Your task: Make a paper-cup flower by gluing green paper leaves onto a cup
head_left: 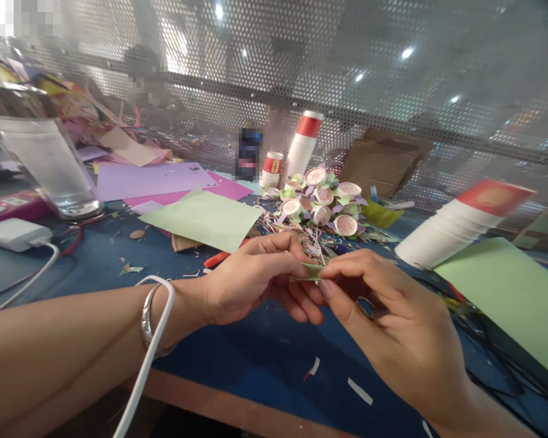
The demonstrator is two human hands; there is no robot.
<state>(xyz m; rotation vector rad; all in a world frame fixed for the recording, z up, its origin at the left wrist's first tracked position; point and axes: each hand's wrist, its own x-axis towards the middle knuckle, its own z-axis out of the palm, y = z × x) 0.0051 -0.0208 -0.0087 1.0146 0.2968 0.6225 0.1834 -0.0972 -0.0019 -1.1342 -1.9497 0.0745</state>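
Observation:
A small folded piece of green paper is pinched between my two hands above the blue tabletop. My left hand grips its left end with thumb and forefinger, the other fingers curled beneath. On the right end, my right hand pinches it between thumb and fingertips. Just behind my hands sits a heap of small paper-cup pieces with printed round faces and green and purple paper bits. A pale green sheet lies beyond my left hand.
Stacks of red-and-white paper cups stand at right and at the back. A water glass and white charger are on the left. A white cable crosses my left wrist. Purple sheets and another green sheet lie around.

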